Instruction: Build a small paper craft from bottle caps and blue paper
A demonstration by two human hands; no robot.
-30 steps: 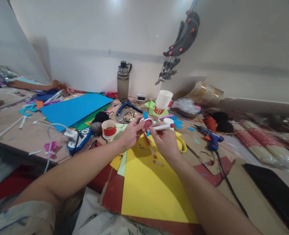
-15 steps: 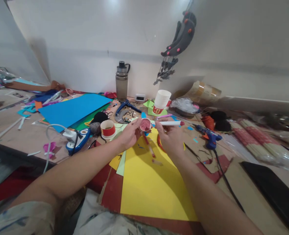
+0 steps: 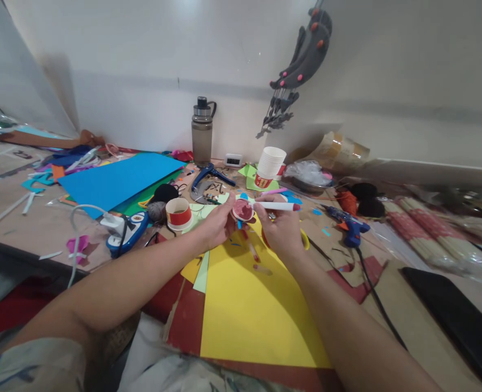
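My left hand (image 3: pixel 220 222) is closed on a small paper cup (image 3: pixel 243 209) whose round end, coloured red-pink, faces me. Between the thumb and fingers of my right hand (image 3: pixel 280 231) is a white marker (image 3: pixel 279 206) with a red end, its tip at the right edge of the coloured circle. Both hands are above a yellow sheet of paper (image 3: pixel 261 310). On that sheet lie a red marker (image 3: pixel 252 247) and a clear cap (image 3: pixel 262 268). A yellow roll of tape (image 3: pixel 305 239) is partly hidden behind my right hand.
A red-and-white paper cup (image 3: pixel 179 214) stands left, a stack of paper cups (image 3: pixel 270 163) behind. Around are a water bottle (image 3: pixel 202 133), blue sheet (image 3: pixel 118 182), power strip (image 3: pixel 127 234), blue glue gun (image 3: pixel 349 226) with its cord, and black phone-like slab (image 3: pixel 453 321).
The marker tip has come left onto the cup's coloured end. My left hand has turned the cup slightly, and the pink-red area looks fuller. The camera view has shifted a little.
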